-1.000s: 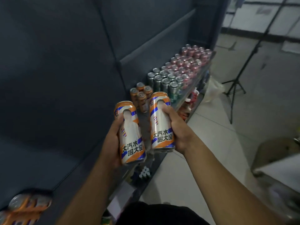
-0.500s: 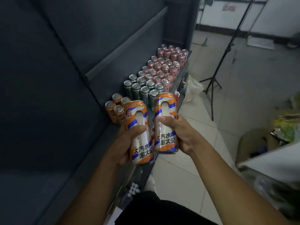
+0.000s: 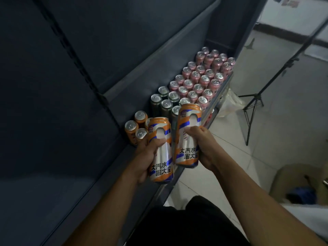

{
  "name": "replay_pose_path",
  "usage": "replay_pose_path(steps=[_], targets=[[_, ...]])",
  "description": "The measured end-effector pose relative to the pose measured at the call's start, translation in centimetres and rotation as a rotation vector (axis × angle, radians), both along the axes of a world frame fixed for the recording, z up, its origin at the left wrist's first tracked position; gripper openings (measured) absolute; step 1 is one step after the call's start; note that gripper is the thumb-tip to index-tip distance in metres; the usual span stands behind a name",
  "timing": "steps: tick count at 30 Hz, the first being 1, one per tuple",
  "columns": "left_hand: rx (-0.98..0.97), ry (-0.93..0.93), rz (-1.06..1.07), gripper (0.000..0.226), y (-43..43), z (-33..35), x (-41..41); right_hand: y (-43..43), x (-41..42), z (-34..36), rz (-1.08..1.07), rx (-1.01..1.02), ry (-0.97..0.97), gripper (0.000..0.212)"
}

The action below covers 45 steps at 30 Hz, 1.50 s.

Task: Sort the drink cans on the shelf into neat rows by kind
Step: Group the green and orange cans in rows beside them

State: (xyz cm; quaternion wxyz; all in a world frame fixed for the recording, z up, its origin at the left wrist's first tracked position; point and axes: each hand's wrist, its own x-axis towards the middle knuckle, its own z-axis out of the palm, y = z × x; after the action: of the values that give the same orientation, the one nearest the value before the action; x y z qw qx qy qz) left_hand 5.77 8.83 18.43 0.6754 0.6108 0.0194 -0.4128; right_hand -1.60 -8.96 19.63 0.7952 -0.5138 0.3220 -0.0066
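Observation:
My left hand [image 3: 148,153] grips one tall orange, white and blue can [image 3: 160,153], held upright above the shelf's front edge. My right hand [image 3: 204,144] grips a second can of the same kind [image 3: 188,137], just right of the first. On the dark shelf [image 3: 106,173] behind them stands a small cluster of orange cans [image 3: 135,126]. Further along come dark green cans [image 3: 162,102] in rows, then several rows of pink cans [image 3: 204,77] reaching the shelf's far end.
The shelf's dark back panel [image 3: 71,68] rises on the left. A black tripod [image 3: 253,103] stands on the tiled floor [image 3: 284,86] to the right, with a white bag [image 3: 229,102] by the shelf end. A brown box [image 3: 300,183] sits at lower right.
I have come closer to the stocked end of the shelf with both cans. The cans on the shelf now look larger and nearer. Both grips are unchanged.

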Motion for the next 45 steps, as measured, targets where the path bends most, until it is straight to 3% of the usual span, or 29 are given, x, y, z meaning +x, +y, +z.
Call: replay_pose_path(steps=[3, 9, 15, 21, 26, 36, 45], targets=[[0.015, 0.026, 0.065, 0.056, -0.7, -1.1, 1.1, -1.1, 2.5, -1.4, 0.053, -0.045, 0.030, 0.023], [0.074, -0.104, 0.276, 0.053, -3.2, -3.2, 2.9, -3.5, 8.1, -4.0, 0.267, -0.238, 0.025, 0.021], [0.261, -0.228, 0.474, 0.065, -5.6, -5.8, 3.5, -6.4, 12.0, -6.7, 0.455, -0.357, -0.007, 0.036], [0.338, -0.240, 0.635, 0.067, -7.0, -9.1, 2.1, -8.4, 13.4, -10.7, 0.598, -0.416, 0.018, 0.057], [0.399, -0.222, 0.736, 0.069, -8.3, -12.6, 1.0, -9.2, 14.1, -15.6, 0.722, -0.583, 0.052, 0.081], [0.611, -0.250, 0.849, 0.061, -9.3, -17.8, 1.0, -8.5, 15.2, -17.8, 0.832, -0.676, 0.031, 0.065], [0.578, -0.256, 0.862, 0.080, -9.4, -20.0, 1.7, -6.7, 15.1, -20.1, 0.934, -0.688, 0.035, 0.072]])
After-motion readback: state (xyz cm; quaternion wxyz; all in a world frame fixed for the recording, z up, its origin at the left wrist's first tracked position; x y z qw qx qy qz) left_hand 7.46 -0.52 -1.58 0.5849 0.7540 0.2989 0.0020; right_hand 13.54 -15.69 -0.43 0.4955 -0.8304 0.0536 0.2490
